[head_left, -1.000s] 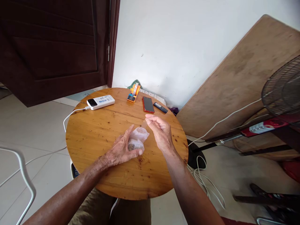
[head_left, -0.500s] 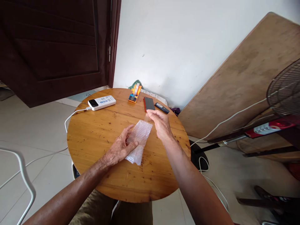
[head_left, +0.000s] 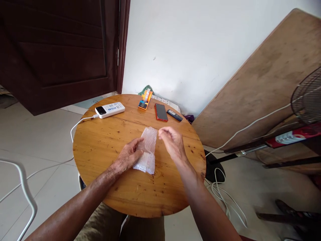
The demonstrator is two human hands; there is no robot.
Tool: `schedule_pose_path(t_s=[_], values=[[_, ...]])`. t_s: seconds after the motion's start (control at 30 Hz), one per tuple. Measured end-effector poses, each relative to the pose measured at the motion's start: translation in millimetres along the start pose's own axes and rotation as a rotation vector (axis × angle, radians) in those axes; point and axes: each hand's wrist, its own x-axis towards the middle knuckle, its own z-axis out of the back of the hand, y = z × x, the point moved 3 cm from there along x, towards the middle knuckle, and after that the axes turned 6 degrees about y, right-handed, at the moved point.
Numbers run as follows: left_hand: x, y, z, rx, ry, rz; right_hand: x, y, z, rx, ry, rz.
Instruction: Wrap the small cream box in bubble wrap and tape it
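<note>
A sheet of clear bubble wrap (head_left: 148, 149) lies partly unrolled in the middle of the round wooden table (head_left: 105, 147). My left hand (head_left: 129, 155) rests on its left edge, fingers closed on the wrap and holding it down. My right hand (head_left: 172, 142) hovers just right of the wrap's far end and is not touching it. Its fingers are curled in a loose pinch, and I cannot make out whether anything is between them.
At the table's far side lie a white power bank (head_left: 109, 109) with a cable, an orange tape dispenser (head_left: 144, 99), a red phone (head_left: 161, 111) and a small dark device (head_left: 175, 115). A wooden board (head_left: 258, 80) and a fan (head_left: 307, 97) stand right. Cables (head_left: 225, 197) trail on the floor.
The bundled bubble wrap was pulled open into a flat sheet by my right hand. That hand has now let go of its far end and drawn back; my left hand still holds the wrap down.
</note>
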Motion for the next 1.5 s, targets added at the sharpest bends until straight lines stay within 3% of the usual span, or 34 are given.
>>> schedule_pose_path(t_s=[0.1, 0.2, 0.27, 0.37, 0.57, 0.7, 0.83, 0.93, 1.0, 1.2, 1.37, 1.5], values=[[-1.7, -5.5, 0.2, -0.04, 0.017, 0.019, -19.2, 10.3, -14.9, -0.324, 0.173, -0.022], [-2.9, -9.1, 1.6, -0.056, -0.012, 0.029, -25.7, 9.0, -27.5, -0.585, 0.203, -0.059], [-3.2, -9.7, 2.4, -0.057, -0.034, 0.026, -25.1, 3.3, -30.9, -0.646, 0.19, -0.052], [-2.9, -8.5, 3.7, -0.041, -0.059, 0.015, -22.5, -9.5, -26.7, -0.514, 0.148, -0.032], [-1.4, -9.3, 8.9, -0.059, -0.156, -0.047, -20.9, -37.3, -7.7, 0.085, 0.0, -0.119], [-0.4, -10.0, 12.1, 0.075, -0.177, -0.038, -22.2, -48.0, -6.2, 0.189, -0.041, -0.162], [-3.9, -13.5, 13.5, 0.401, -0.273, -0.192, -23.0, -54.5, -7.0, 0.193, -0.066, -0.158], [-8.7, -16.4, 8.4, 0.643, -0.275, -0.355, -23.5, -58.6, -6.4, 0.174, -0.087, -0.152], [-10.6, -16.7, 5.6, 0.751, -0.262, -0.381, -23.7, -61.1, -5.7, 0.147, -0.102, -0.148], [-9.5, -17.1, 9.5, 0.761, -0.286, -0.266, -23.3, -67.7, 1.4, 0.017, -0.167, -0.131], [-5.6, -13.8, 25.6, 0.57, -0.436, -0.134, -24.3, -68.8, 11.7, -0.129, -0.195, -0.126], [-1.6, -10.5, 40.8, 0.503, -0.543, -0.054, -26.1, -64.5, 15.0, -0.478, -0.16, -0.193]])
